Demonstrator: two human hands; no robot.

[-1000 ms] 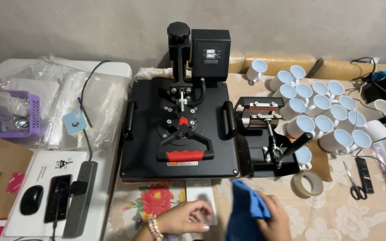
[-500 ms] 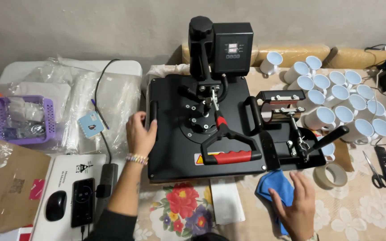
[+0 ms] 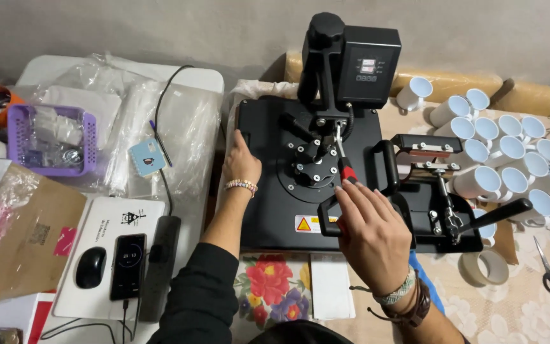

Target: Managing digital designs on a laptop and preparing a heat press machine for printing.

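Left hand (image 3: 240, 162) braces the heat press (image 3: 307, 172) edge; right hand (image 3: 367, 236) seemingly clenched on its handle (image 3: 332, 220); pull steadily.

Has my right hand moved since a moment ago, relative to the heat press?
Yes. The right hand has gone from the blue cloth in front of the heat press up onto its red-and-black handle.

A single head-worn camera looks steeply down from close above the table (image 3: 84, 70), facing the back wall (image 3: 160, 25), with the heat press (image 3: 275, 210) near the centre.
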